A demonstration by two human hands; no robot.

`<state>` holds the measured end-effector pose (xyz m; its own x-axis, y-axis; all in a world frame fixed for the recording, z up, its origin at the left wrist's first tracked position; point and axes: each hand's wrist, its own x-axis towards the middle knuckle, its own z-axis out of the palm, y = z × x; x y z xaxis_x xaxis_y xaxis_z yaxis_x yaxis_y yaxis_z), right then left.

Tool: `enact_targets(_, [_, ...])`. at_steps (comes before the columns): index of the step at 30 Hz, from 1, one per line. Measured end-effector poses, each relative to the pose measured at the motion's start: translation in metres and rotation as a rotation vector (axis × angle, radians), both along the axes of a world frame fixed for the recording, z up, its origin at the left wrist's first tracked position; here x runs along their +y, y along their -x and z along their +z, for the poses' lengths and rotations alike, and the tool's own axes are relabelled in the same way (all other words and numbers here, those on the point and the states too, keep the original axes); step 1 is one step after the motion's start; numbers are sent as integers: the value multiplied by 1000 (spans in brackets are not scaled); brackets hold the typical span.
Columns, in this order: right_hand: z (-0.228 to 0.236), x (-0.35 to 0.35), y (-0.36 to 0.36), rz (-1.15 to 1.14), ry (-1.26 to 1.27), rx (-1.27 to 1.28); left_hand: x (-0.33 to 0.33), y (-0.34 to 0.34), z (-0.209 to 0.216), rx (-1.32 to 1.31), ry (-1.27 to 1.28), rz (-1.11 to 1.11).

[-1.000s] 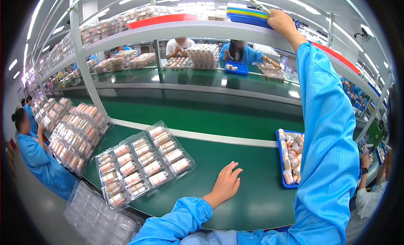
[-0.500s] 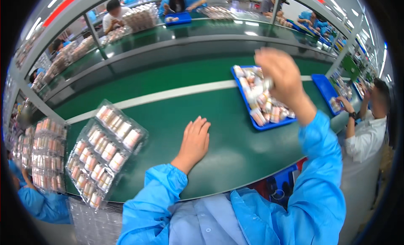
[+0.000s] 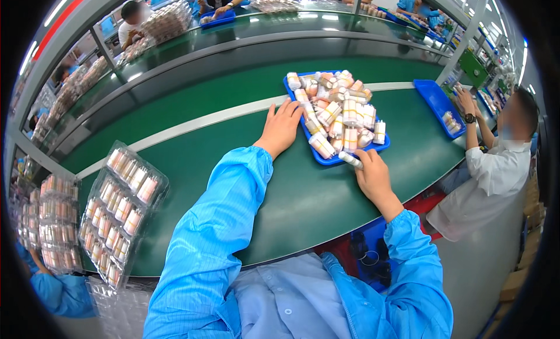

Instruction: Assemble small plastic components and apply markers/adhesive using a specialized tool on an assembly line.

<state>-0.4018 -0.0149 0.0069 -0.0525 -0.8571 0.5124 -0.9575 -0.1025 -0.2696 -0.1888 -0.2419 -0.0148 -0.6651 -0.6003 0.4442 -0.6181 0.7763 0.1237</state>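
Note:
In front of me on the green worktop lies a blue tray (image 3: pixel 382 146), heaped with small white-and-pink cylinders (image 3: pixel 349 113), many with yellow bands. My right hand (image 3: pixel 374 174) pinches one white cylinder (image 3: pixel 350 159) at the tray's near edge. Beside the tray's left rim, my left hand (image 3: pixel 282 128) is stretched out with its fingers apart and nothing in it. Whether its fingertips touch the tray or the cylinders, I cannot tell. Farther left, a clear plastic blister tray (image 3: pixel 124 202) has cylinders in rows of pockets.
Stacked filled blister trays (image 3: pixel 58 219) stand at the far left. A second blue tray (image 3: pixel 430 100) with a few cylinders is at the right, near a person in a white shirt (image 3: pixel 484 181). A pale strip (image 3: pixel 192 126) runs along the worktop, and frame posts rise beyond.
My right hand has come down from above the tray to its near edge and now pinches a cylinder. My left hand has moved from the bare worktop to the tray's left side.

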Motion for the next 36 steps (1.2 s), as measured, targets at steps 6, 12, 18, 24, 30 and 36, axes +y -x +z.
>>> enact_targets(6, [5, -24, 18, 59, -107, -210, 34, -48, 6, -8, 113, -5])
enact_targets(12, [-1, -93, 3, 244, -182, -328, 108, -140, 12, 33, 39, 35])
enact_targets(18, [-9, -163, -66, 346, -149, -390, 142, -201, 18, 184, -56, 115])
enact_targets(24, [-20, -176, -106, 336, -103, -455, 142, -218, 18, 337, -24, 248])
enact_targets(30, [-18, -167, -93, 226, 73, -558, 133, -244, 45, 380, 307, 590])
enact_targets(36, [38, -97, -152, 571, 21, -899, 129, -267, 37, 308, 141, 578])
